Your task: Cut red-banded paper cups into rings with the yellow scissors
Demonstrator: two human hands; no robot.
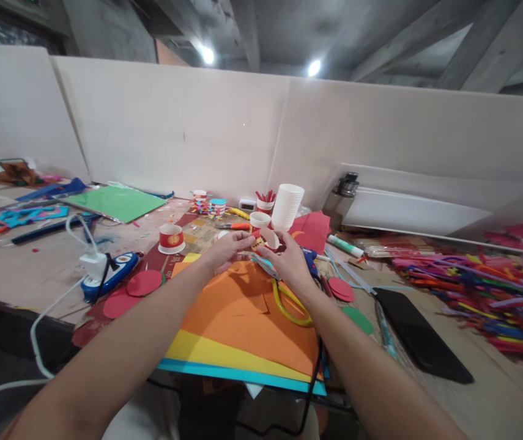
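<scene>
Between my two hands is a small red and white paper cup [267, 238], tilted, with its pale inside showing. My left hand [230, 252] pinches its left side with the fingertips. On the other side my right hand [287, 259] has thumb and fingers closed around it. Beneath the right hand are scissors with yellow handles [292, 308], their blades pointing up and left; the palm partly hides them. Below both hands lies orange paper [238, 324], on top of yellow [201, 351] and blue sheets.
A stack of white cups [287, 206] stands behind my hands, near a cup of red sticks [265, 200]. A red cup [171, 239] sits left. A blue power strip [111, 278] and red paper circles [144, 283] are nearer. At right lie a black phone [421, 333] and pipe cleaners [485, 299].
</scene>
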